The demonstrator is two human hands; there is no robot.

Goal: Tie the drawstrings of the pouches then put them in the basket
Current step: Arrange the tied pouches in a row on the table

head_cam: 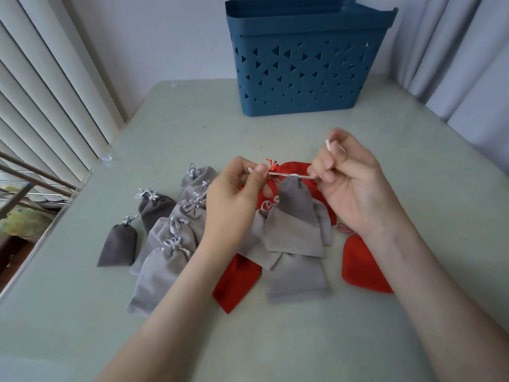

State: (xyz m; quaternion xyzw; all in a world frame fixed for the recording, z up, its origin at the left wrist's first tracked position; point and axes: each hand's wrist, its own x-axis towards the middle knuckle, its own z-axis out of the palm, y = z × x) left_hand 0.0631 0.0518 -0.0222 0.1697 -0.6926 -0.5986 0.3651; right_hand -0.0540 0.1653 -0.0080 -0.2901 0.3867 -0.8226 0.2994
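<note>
1. The pouch [296, 216], grey, hangs from its drawstring [286, 175] on the near side of the basket [303, 64], well apart from it. Its cinched neck points toward the basket and its flat bottom toward the person, so its long axis runs straight out from the basket's front wall.
2. The drawstring is stretched taut crosswise, parallel to that wall.
3. The left hand [234, 199] pinches one cord end between thumb and forefinger. The right hand [349, 188] pinches the other, fingers [327, 164] curled, with a white cord tip standing above them.
4. Below the pouch, other grey pouches [170, 235] with knotted cords lie overlapping, nearer than the basket and left of it. Red pouches [363, 263] lie beneath and beside the hands.
5. A bare strip of tabletop [192, 119] separates basket and hands. The basket stands upright, top open, at the far edge, with blinds [41, 92] to its left and a curtain [468, 64] to its right.
</note>
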